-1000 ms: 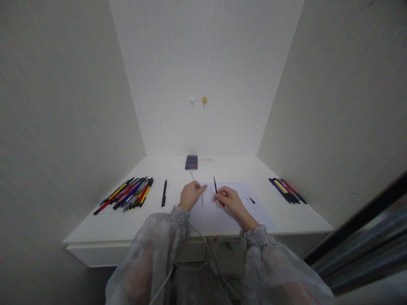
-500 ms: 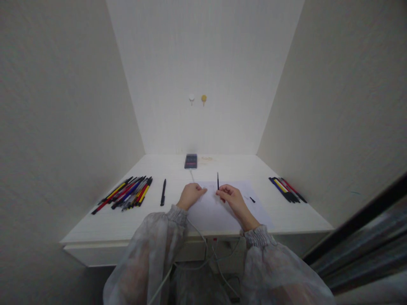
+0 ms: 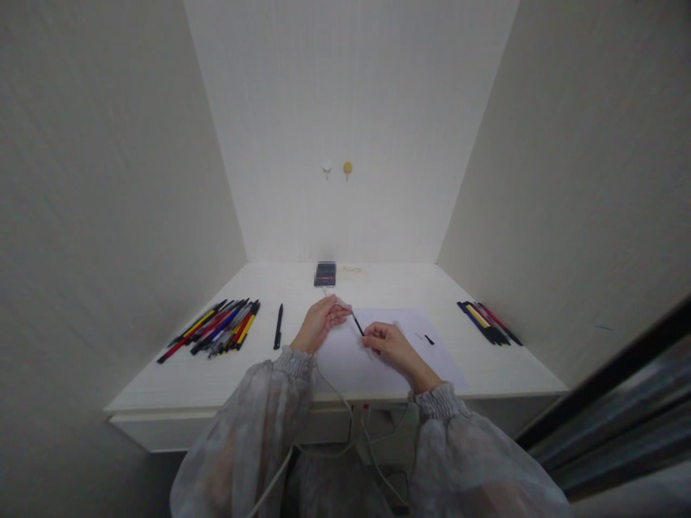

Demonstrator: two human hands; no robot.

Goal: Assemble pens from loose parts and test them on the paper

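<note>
Left hand (image 3: pixel 318 324): fingers curled, thumb uppermost, lightly grasping what looks like a slender clear plastic tube (image 3: pixel 342 304), held above the table and slanting toward the right hand. Right hand (image 3: pixel 391 348): thumb and fingertips pinched on a thin black rod resembling a pen refill (image 3: pixel 358 324), its far end pointing up and left to the near end of the tube; whether it is inside or only touching cannot be told. Both forearms: sheer greyish sleeves (image 3: pixel 245 414) with gathered cuffs. Beneath the hands: one sheet of white paper (image 3: pixel 367 370) on a white, faintly grained table (image 3: pixel 227 385). On the paper, just beside the right hand: a small black tapered piece (image 3: pixel 429 339), with a tiny pale fragment near it, too small to identify. Left of the left hand: a single black pen (image 3: pixel 278 327), lying lengthwise; farther left, a loose heap of black, red, yellow, blue and grey pens (image 3: pixel 224 329). Far right: a neater row of similar pens (image 3: pixel 489 327). Toward the back wall: a dark rectangular device (image 3: pixel 324 274). Risks, as judged: a slightly wrong angle could make the rod catch on the tube's rim; a weak pinch could let it slip; a sideways sweep of the right wrist could scatter the small black piece.
</note>
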